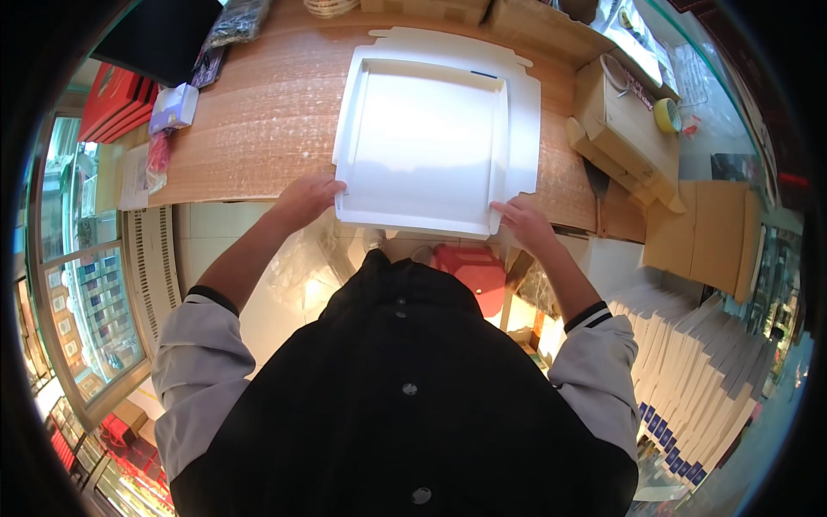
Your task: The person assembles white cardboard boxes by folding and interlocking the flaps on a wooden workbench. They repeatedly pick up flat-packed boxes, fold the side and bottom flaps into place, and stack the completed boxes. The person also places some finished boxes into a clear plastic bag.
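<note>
A flat white cardboard box [431, 138] with raised side walls lies on the wooden counter [258, 121], overhanging its near edge. My left hand [306, 198] grips the box's near left corner. My right hand [525, 222] pinches the near right corner, fingers on the folded wall. Both forearms come up from a black jacket with grey sleeves.
Red boxes [112, 103], a small white packet [175, 105] and a dark tray lie at the counter's left. A wooden box with a tape roll [665, 115] stands at the right. A stack of flat white boxes [698, 379] leans at lower right. A red stool [469, 271] sits below.
</note>
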### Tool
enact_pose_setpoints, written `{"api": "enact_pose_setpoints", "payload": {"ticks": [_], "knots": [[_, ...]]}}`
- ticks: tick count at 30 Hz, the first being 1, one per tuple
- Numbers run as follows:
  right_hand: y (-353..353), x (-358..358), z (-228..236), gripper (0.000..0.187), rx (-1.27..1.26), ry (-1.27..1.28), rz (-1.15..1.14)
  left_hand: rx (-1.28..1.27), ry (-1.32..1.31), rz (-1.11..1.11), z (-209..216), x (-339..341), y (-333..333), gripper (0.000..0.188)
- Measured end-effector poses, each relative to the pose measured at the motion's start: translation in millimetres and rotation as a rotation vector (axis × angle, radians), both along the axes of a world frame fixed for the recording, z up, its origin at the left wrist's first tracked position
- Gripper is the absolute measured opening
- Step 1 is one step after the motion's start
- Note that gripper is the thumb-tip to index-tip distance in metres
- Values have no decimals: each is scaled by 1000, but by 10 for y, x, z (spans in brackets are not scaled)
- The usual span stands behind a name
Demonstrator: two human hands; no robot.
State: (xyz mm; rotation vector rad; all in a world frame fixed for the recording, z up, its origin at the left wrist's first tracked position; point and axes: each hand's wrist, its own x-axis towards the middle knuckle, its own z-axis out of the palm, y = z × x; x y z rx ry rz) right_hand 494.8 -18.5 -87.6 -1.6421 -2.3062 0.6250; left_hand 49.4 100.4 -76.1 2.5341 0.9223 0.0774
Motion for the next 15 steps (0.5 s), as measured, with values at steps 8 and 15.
{"api": "enact_pose_setpoints", "payload": {"ticks": [8,15], "knots": [[-134,-61,-221,17,-196,620,-541,-166,-368,306,-161,32,-196,9],[-32,-352,-152,18,-76,269,-481,-243,-247,570,-283,155,-210,13]]}}
